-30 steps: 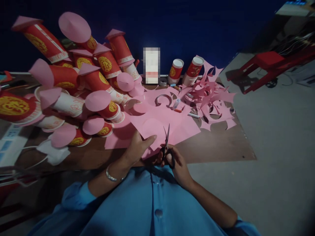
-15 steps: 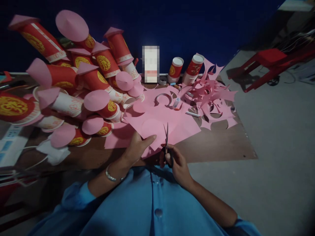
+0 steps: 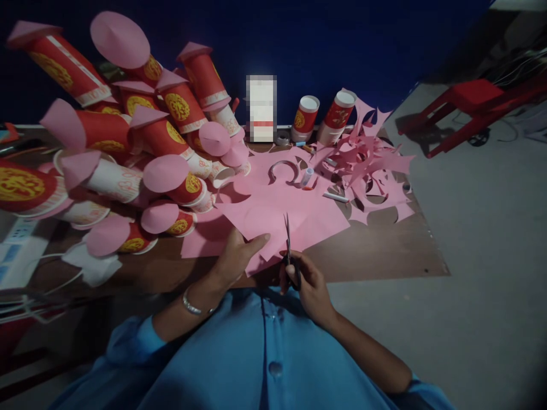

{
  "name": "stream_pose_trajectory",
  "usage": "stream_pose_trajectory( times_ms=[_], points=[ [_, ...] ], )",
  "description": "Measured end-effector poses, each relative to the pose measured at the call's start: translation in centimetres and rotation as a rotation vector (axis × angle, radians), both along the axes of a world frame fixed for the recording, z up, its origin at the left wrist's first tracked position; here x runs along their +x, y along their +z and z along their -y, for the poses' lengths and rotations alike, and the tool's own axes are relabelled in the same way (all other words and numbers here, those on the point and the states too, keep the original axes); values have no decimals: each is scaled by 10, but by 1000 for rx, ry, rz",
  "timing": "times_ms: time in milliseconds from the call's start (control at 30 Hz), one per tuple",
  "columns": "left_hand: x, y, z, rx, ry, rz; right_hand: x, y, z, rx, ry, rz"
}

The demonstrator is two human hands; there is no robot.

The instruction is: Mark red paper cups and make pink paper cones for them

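My left hand [image 3: 237,256] pinches the near edge of a pink paper sheet [image 3: 294,213], thumb on top, a bracelet on the wrist. My right hand [image 3: 305,282] is closed round the handles of small black scissors [image 3: 289,250]. Their blades point away from me, nearly shut, and cut into the sheet just right of my left thumb. A faint circle shows on the paper ahead of the blades.
A heap of red paper cups with pink cone tops [image 3: 128,148] fills the left of the brown table [image 3: 376,256]. Pink offcuts [image 3: 367,171], a tape ring [image 3: 284,169], a glue stick [image 3: 306,178] and two upright cups [image 3: 325,117] lie behind. A red stool [image 3: 465,108] stands right.
The scissor blades have closed from a wide V to nearly shut in the paper. Both hands have stayed in place; the view has tipped slightly.
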State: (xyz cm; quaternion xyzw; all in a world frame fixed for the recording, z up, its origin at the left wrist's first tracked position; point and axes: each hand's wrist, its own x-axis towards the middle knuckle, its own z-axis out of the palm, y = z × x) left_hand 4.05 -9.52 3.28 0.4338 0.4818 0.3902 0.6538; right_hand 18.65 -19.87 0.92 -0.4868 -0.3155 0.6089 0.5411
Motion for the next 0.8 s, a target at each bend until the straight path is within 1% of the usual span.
stream_pose_trajectory(
  times_ms=[200,300,433,600,800],
  points=[
    [0,1,0,-6,29,18,1,-1,0,-11,-7,-22],
    [1,2,0,-36,75,98,1,0,1,-29,3,-42],
    [2,-1,-2,-29,124,166,2,2,1,-63,21,-55],
    [-1,-5,-4,-30,125,137,3,2,0,-87,18,-73],
    [-3,-3,-5,-38,126,103,3,2,-1,-80,40,-70]
  ],
)
